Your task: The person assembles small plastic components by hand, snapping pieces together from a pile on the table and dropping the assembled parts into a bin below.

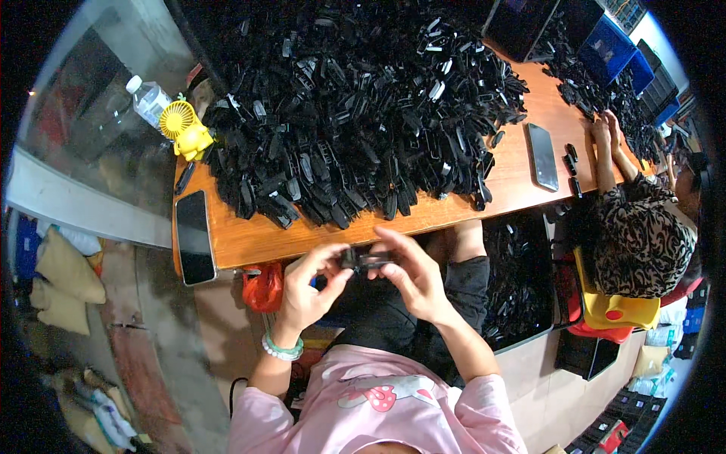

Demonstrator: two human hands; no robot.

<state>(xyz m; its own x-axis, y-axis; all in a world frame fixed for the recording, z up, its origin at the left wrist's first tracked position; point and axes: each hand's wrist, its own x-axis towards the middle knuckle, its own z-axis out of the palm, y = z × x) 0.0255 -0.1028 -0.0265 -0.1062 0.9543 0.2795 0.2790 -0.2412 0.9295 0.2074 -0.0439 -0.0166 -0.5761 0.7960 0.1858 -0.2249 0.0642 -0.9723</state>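
In front of my lap, just off the table's near edge, I hold a small elongated black plastic part (365, 260) between both hands. My left hand (310, 289) pinches its left end with thumb and fingers. Closed around the right end is my right hand (414, 278), thumb below and fingers above. Motion blurs the part, so its exact kind does not show. Beyond my hands, a large heap of similar black plastic parts (340, 129) covers much of the wooden table (265, 244).
A dark-screened phone (195, 238), yellow fan (185, 130) and plastic bottle (149, 100) line the table's left side. Another phone (542, 157) lies right. A co-worker (639, 234) sits farther right, near blue bins (609, 49). A black crate of parts (518, 280) stands below the table.
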